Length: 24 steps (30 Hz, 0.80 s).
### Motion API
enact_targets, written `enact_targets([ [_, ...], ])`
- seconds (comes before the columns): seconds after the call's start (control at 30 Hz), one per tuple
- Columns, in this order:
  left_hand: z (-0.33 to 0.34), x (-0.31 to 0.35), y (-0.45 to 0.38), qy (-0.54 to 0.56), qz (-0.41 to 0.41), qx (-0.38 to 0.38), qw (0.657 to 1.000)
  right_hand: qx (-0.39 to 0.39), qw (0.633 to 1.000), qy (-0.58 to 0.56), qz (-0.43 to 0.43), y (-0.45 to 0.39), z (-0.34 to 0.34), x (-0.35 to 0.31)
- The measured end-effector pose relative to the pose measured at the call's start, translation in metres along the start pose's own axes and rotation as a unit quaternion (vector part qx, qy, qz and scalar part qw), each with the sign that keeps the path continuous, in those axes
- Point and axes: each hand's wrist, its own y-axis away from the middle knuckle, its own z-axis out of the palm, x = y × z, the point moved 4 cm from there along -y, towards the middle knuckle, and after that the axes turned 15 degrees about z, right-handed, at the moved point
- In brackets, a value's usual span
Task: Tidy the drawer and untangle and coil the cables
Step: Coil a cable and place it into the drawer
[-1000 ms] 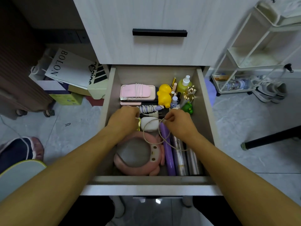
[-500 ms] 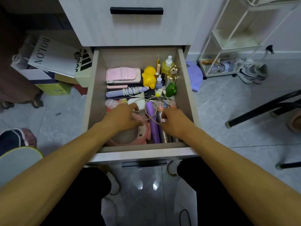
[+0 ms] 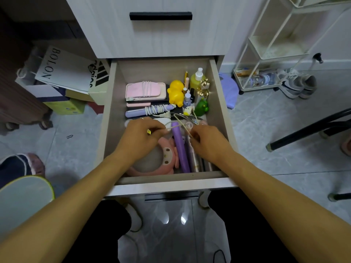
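Hands have drawn back with the cable

Since a second ago both hands moved from the middle of the drawer [image 3: 221, 103] toward its front part: the left hand [image 3: 141, 138] now lies over the pink plush mirror [image 3: 168, 154], the right hand [image 3: 207, 141] over the metal tubes [image 3: 195, 162]. The thin cable [image 3: 178, 126], before a loose loop hanging under the right hand, is now pulled more straight between the two hands, across the purple tube [image 3: 180, 147].
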Motion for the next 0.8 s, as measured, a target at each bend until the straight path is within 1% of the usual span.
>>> enact_targets([
  [0.13, -0.02, 0.014, 0.012, 0.035, -0.02, 0.066, 0.997, 0.048, 0.998, -0.045, -0.02, 0.013, -0.015, -0.009],
  [0.27, -0.042, 0.032, 0.015, 0.113, -0.06, 0.133, 0.983, 0.097, 0.986, -0.131, -0.014, 0.032, -0.043, -0.018],
  [0.37, -0.063, 0.056, 0.015, 0.135, -0.054, 0.152, 0.978, 0.111, 0.974, -0.195, -0.014, 0.051, -0.07, -0.025],
  [0.5, -0.097, 0.089, 0.023, 0.17, -0.052, 0.186, 0.966, 0.133, 0.959, -0.249, -0.028, 0.087, -0.105, -0.033],
  [0.6, -0.113, 0.116, 0.035, 0.195, -0.053, 0.189, 0.961, 0.141, 0.949, -0.28, -0.045, 0.113, -0.123, -0.037],
  [0.7, -0.121, 0.133, 0.046, 0.217, -0.058, 0.186, 0.956, 0.137, 0.939, -0.311, -0.049, 0.134, -0.133, -0.038],
  [0.8, -0.122, 0.146, 0.067, 0.257, -0.073, 0.202, 0.942, 0.134, 0.933, -0.331, -0.054, 0.159, -0.134, -0.039],
])
